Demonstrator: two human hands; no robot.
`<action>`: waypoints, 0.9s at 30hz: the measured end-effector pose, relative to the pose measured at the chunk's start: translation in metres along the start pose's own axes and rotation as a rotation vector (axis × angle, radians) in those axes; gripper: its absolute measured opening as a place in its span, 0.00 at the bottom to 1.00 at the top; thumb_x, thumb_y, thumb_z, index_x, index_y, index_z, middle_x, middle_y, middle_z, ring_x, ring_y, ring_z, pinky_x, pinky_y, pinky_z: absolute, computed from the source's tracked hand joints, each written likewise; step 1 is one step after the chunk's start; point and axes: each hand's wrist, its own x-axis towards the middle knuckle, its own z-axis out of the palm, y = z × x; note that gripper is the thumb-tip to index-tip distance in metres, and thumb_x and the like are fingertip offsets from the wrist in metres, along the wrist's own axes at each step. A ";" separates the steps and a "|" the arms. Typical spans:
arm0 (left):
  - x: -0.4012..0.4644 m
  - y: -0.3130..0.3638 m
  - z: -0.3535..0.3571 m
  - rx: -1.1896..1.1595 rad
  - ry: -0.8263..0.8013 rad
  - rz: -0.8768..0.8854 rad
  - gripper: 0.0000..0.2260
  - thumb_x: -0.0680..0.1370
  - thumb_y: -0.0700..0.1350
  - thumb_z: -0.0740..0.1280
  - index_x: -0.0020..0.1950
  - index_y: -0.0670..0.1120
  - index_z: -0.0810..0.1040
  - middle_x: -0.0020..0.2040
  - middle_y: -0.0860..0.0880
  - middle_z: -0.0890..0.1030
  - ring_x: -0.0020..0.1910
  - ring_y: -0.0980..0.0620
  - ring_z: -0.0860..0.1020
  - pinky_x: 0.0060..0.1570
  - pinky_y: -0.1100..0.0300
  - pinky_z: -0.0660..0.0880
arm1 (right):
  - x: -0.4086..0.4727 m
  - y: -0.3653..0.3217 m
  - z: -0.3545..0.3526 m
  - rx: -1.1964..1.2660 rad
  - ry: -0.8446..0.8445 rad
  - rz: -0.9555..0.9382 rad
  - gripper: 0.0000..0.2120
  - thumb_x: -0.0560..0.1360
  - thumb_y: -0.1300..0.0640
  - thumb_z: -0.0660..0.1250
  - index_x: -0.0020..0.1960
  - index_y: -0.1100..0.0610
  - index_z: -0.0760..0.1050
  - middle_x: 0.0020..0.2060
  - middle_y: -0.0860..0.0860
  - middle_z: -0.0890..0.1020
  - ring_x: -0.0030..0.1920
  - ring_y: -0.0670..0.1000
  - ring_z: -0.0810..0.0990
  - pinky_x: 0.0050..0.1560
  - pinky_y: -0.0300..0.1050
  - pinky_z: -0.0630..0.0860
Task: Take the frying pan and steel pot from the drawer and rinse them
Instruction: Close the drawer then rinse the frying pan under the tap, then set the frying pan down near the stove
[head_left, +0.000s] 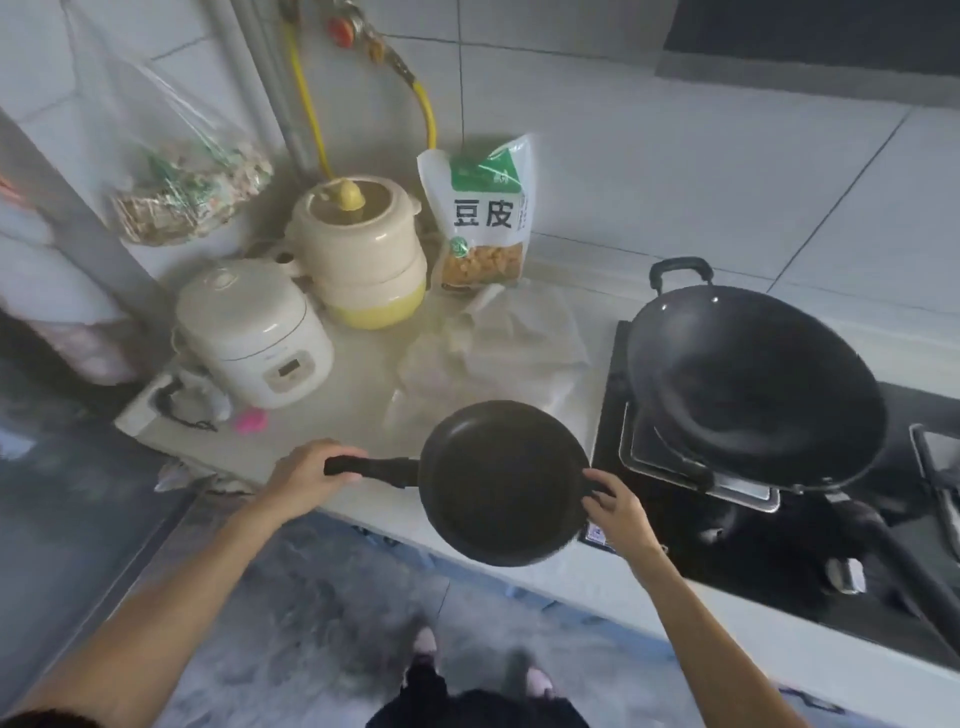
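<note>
We see a pale countertop running along a white tiled wall, with a black gas stove set into it on the right. A large dark wok sits on the stove's burner, its long handle reaching toward the lower right.

The frying pan, black and round, is held in the air over the front edge of the countertop, just left of the stove, and looks roughly level. Our left hand is wrapped around its black handle, which points left. Our right hand pinches the opposite rim with curled fingers, the thumb lying over the edge.

Behind the pan lie crumpled clear plastic bags. Farther left stands a white rice cooker, and just behind it a cream and yellow stew pot with a yellow knob on its lid. Beside that a printed food pouch leans against the wall. A bag of mixed contents hangs at the left. A white power strip lies at the counter's corner, and a small pink object rests near it.
</note>
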 end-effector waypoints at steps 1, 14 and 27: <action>0.008 -0.008 0.000 -0.007 -0.018 0.011 0.17 0.72 0.46 0.72 0.43 0.70 0.73 0.47 0.66 0.77 0.51 0.59 0.76 0.49 0.62 0.71 | -0.001 0.003 0.008 0.024 0.025 0.032 0.17 0.77 0.68 0.61 0.63 0.57 0.70 0.45 0.52 0.83 0.45 0.50 0.82 0.49 0.44 0.79; 0.047 -0.061 0.014 -0.055 -0.092 0.209 0.12 0.72 0.46 0.73 0.55 0.53 0.82 0.52 0.60 0.79 0.56 0.54 0.76 0.56 0.56 0.73 | -0.015 0.013 0.053 -0.019 0.290 0.150 0.19 0.76 0.70 0.58 0.62 0.54 0.71 0.50 0.57 0.81 0.52 0.53 0.79 0.56 0.50 0.76; 0.030 -0.055 0.018 0.096 -0.095 0.310 0.23 0.75 0.49 0.70 0.69 0.47 0.71 0.69 0.48 0.72 0.68 0.48 0.70 0.67 0.51 0.66 | -0.068 0.006 0.060 -0.193 0.325 0.077 0.19 0.78 0.61 0.60 0.68 0.53 0.67 0.63 0.52 0.74 0.62 0.51 0.72 0.62 0.48 0.69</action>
